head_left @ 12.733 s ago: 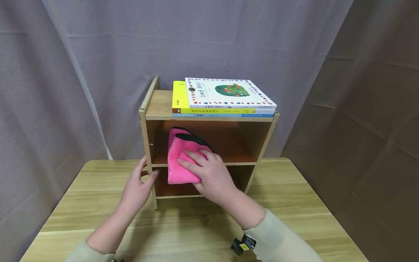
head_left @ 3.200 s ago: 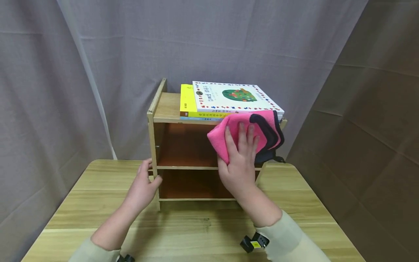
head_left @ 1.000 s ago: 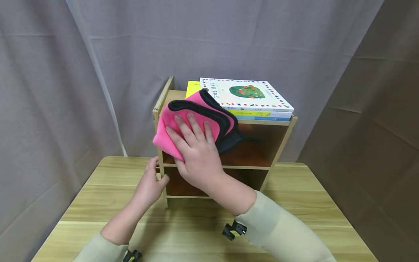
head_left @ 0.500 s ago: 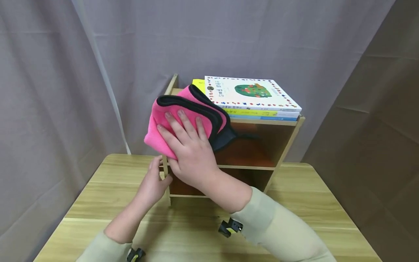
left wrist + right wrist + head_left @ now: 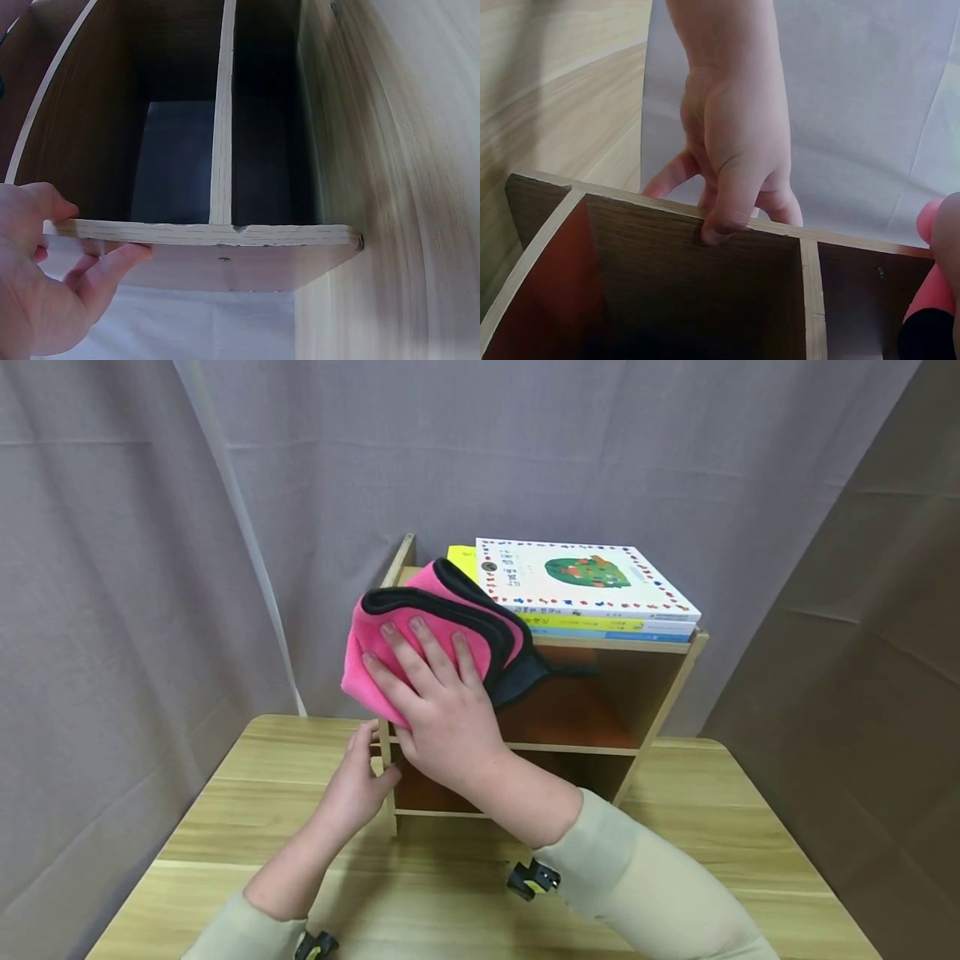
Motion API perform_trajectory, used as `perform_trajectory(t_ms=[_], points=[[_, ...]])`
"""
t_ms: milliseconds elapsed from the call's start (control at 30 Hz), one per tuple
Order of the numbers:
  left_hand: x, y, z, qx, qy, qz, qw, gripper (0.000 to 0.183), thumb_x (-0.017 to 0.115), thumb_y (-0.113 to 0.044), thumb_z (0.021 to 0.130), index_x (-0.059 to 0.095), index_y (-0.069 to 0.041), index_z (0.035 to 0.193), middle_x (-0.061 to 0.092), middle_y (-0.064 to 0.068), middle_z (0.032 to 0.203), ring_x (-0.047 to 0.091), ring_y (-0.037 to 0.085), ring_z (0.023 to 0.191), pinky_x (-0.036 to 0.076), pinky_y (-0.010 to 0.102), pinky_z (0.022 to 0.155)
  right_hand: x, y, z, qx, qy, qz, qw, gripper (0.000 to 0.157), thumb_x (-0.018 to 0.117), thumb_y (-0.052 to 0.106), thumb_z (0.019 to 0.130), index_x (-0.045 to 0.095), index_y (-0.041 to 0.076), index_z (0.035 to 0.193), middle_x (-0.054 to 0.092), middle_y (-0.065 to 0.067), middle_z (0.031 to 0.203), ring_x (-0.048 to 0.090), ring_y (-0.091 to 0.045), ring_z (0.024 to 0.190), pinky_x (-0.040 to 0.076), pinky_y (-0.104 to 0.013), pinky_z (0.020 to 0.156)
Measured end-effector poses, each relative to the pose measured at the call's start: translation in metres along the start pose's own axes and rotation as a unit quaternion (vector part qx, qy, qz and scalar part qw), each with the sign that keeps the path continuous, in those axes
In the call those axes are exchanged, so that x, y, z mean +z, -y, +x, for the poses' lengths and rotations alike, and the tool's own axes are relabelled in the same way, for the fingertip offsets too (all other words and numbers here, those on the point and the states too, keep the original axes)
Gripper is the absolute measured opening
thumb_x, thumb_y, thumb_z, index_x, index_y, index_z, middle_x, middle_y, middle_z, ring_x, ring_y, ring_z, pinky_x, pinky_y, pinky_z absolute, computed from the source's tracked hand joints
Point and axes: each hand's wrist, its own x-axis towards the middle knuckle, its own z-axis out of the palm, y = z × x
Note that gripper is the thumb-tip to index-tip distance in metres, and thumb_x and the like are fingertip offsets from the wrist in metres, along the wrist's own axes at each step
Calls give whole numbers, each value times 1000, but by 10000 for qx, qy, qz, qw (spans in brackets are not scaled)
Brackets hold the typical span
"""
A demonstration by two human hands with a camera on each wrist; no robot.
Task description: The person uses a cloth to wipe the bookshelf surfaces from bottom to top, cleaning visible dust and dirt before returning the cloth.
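A small wooden shelf unit [image 5: 637, 693] stands on the table. My left hand [image 5: 356, 785] grips the front edge of its left side panel, thumb inside and fingers outside; the left wrist view shows this hand [image 5: 45, 307] up close. With my right hand [image 5: 453, 727] I hold a folded pink cloth [image 5: 360, 660] with black trim at the panel's upper left front corner. The fingers lie spread over the cloth and the thumb goes underneath, mostly hidden. A dark flap of cloth hangs to the right. Only a bit of pink cloth [image 5: 930, 289] shows in the right wrist view.
Several books [image 5: 525, 581], a white one uppermost, lie stacked on the shelf's top board, partly behind the cloth. The light wood table [image 5: 450, 893] extends around the unit. A grey curtain [image 5: 337, 493] hangs behind, and a brown one [image 5: 847, 652] hangs at the right.
The cloth has gone from the upper compartment's front to the upper right, then left to the left panel's top corner. It barely moves lately. The left hand keeps its grip; the head view has shifted slightly.
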Motion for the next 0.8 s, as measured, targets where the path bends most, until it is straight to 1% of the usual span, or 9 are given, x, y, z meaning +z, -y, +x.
perform_trajectory(t_ms=[233,433,500,600,667,800], points=[[0,0,0,-72,10,-74,9999,62,61,-4,82,33,-24,134,40,11,130,47,29,112,44,45,87,3,1,-3,-88,0,-157,9998,63,59,27,82,38,24,141,25,-3,150,9,-27,141,6,-53,111],[0,0,1,-44,-30,53,10000,63,61,-5,82,32,-23,135,38,8,130,46,29,111,42,48,91,9,3,-8,-161,26,-281,9995,66,63,24,82,36,26,142,23,-1,151,11,-26,141,9,-51,112],[0,0,1,21,-62,85,9999,62,61,-5,82,33,-23,134,38,8,129,46,28,110,42,47,90,12,4,-10,-266,64,-320,9991,66,64,24,82,36,26,142,24,0,151,12,-25,140,11,-50,112],[0,1,2,211,-116,85,9997,63,62,-2,81,33,-23,133,39,8,127,46,26,109,41,46,90,15,5,-13,-416,137,-340,9985,66,65,22,83,36,27,142,27,1,149,12,-24,140,14,-49,111],[0,1,2,345,-163,61,9993,65,62,-1,80,32,-23,133,39,7,128,45,24,109,41,46,90,17,5,-14,-511,189,-329,9980,62,63,20,85,38,27,141,29,3,148,12,-23,141,16,-49,111],[0,2,3,538,-203,-56,9983,70,61,4,78,31,-23,135,40,4,125,44,20,108,40,42,89,19,5,-15,-721,316,-246,9966,54,61,16,87,45,29,137,34,4,146,12,-23,141,15,-48,111]])
